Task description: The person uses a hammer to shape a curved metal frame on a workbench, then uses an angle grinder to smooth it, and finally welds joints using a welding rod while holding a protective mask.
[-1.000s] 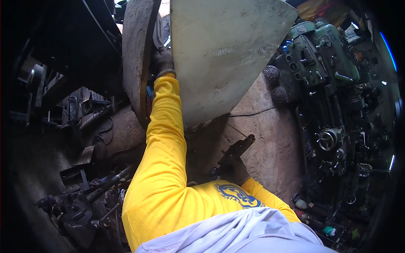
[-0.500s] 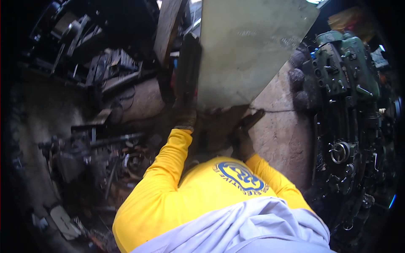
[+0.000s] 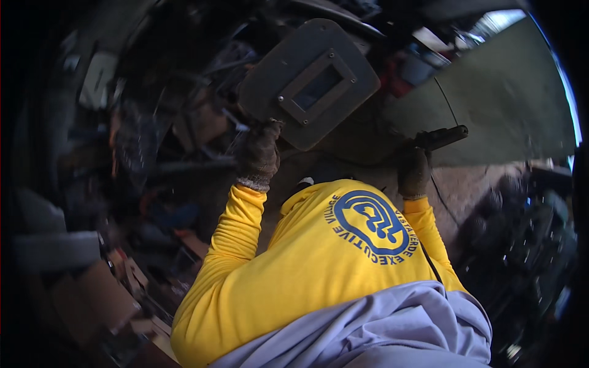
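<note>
Now my left hand [image 3: 259, 153] has swung the dark shield [image 3: 310, 92] clear of the pale sheet [image 3: 497, 92].
It's clamped at the shield's lower-left edge, ahead of me; my right hand [image 3: 414, 173] grips the rod holder [image 3: 446, 138], so both are occupied.

I've got my left hand [image 3: 259, 153] at the near edge of a welding shield [image 3: 310, 86], so the shield sits just beyond that grip, reaching off to its right. Well apart, my right hand [image 3: 414, 173] has an electrode holder [image 3: 446, 137] jutting out to its right, rod [image 3: 446, 101] pointing away from me. A cable [image 3: 439, 195] hangs just right of that grip. Past it and further right there's a sheet panel [image 3: 503, 98]. Machinery [image 3: 521, 245], kinda blurry on my feed, is right of the right grip, nearer side. Cardboard [image 3: 101, 297] sits left of the left grip, also nearer.
</note>
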A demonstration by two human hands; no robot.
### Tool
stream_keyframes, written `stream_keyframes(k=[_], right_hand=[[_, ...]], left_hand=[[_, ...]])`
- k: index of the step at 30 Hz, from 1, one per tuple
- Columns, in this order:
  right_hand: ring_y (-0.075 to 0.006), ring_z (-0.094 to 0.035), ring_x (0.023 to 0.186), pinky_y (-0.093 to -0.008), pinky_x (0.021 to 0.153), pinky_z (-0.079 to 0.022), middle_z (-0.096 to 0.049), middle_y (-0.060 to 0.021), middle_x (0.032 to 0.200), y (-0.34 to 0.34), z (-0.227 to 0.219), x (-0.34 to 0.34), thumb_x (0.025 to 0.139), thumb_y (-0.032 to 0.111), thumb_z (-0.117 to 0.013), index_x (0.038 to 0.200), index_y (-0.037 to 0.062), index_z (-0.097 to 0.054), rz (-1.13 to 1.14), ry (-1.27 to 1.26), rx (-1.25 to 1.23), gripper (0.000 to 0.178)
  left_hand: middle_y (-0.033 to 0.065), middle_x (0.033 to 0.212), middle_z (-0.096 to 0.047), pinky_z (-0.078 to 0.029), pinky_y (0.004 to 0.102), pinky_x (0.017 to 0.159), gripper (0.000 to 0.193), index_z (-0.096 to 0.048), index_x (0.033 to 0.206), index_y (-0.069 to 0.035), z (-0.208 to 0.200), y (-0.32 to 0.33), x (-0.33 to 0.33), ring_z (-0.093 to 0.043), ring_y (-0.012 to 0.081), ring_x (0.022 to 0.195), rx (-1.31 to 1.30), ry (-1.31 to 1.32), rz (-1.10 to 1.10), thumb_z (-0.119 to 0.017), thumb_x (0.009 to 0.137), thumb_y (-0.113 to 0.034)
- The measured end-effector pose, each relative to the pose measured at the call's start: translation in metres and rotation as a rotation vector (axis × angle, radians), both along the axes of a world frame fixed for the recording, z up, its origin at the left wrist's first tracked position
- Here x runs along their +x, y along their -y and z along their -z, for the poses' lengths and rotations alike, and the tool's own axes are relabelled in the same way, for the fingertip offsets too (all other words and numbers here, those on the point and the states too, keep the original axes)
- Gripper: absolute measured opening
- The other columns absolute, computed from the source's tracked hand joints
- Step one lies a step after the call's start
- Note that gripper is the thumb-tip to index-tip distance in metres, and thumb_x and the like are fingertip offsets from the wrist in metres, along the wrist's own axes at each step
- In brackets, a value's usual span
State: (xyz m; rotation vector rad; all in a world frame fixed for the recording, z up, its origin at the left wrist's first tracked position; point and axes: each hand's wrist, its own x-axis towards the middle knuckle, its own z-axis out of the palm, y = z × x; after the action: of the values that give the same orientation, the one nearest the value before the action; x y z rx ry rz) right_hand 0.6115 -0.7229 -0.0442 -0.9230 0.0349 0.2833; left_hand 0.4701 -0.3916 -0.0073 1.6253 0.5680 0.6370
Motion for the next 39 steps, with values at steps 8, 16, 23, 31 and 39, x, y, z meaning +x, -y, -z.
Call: stream_keyframes(k=[8,16,23,31,39], right_hand=[[-0.0102,-0.057,0.095,-0.0248,0.086,-0.046,-0.061,-0.0029,0.115,-0.062,-0.062,-0.07,0.098,0.017,-0.055,0.137,0.0032,-0.047,-0.249,0.638,-0.655,0.042],[-0.0091,-0.058,0.08,-0.0253,0.071,-0.05,-0.06,-0.0031,0.098,-0.16,-0.107,-0.102,0.098,0.024,-0.057,0.133,0.0036,-0.046,-0.355,0.495,-0.496,0.042],[-0.0147,-0.062,0.078,-0.0314,0.065,-0.058,-0.058,-0.0081,0.097,-0.246,-0.17,-0.162,0.094,0.015,-0.055,0.137,0.0,-0.038,-0.512,0.379,-0.322,0.048],[-0.0127,-0.064,0.086,-0.0285,0.071,-0.054,-0.068,-0.0088,0.097,-0.294,-0.157,-0.16,0.087,0.011,-0.067,0.129,-0.0014,-0.042,-0.583,0.698,-0.699,0.05],[-0.0382,-0.065,0.098,-0.0411,0.084,-0.051,-0.065,-0.0216,0.106,-0.339,-0.138,-0.147,0.078,0.021,-0.077,0.132,0.0008,-0.045,-0.625,0.911,-1.111,0.066]], left_hand=[[0.0045,0.104,-0.064,-0.05,0.0296,0.086,0.023,-0.061,0.112,-0.001,-0.003,-0.003,-0.182,-0.061,0.0143,0.095,-0.096,0.245,-0.253,-0.061,0.093,-0.014],[0.0027,0.104,-0.063,-0.049,0.0275,0.087,0.032,-0.057,0.122,-0.001,-0.072,-0.035,-0.278,-0.059,0.0117,0.095,-0.338,0.162,-0.318,-0.061,0.094,-0.017],[0.0032,0.107,-0.063,-0.053,0.0282,0.076,0.044,-0.05,0.134,-0.001,-0.095,-0.106,-0.341,-0.061,0.0118,0.087,-0.423,0.119,-0.07,-0.061,0.093,-0.012],[0.0042,0.108,-0.06,-0.053,0.028,0.076,0.049,-0.05,0.132,-0.005,-0.063,-0.107,-0.397,-0.06,0.0128,0.089,-0.798,0.182,-0.188,-0.072,0.09,-0.019],[0.01,0.124,-0.057,-0.047,0.0364,0.098,0.056,-0.053,0.128,0.004,-0.054,-0.135,-0.47,-0.056,0.0209,0.113,-0.339,0.006,-0.607,-0.066,0.093,-0.039]])
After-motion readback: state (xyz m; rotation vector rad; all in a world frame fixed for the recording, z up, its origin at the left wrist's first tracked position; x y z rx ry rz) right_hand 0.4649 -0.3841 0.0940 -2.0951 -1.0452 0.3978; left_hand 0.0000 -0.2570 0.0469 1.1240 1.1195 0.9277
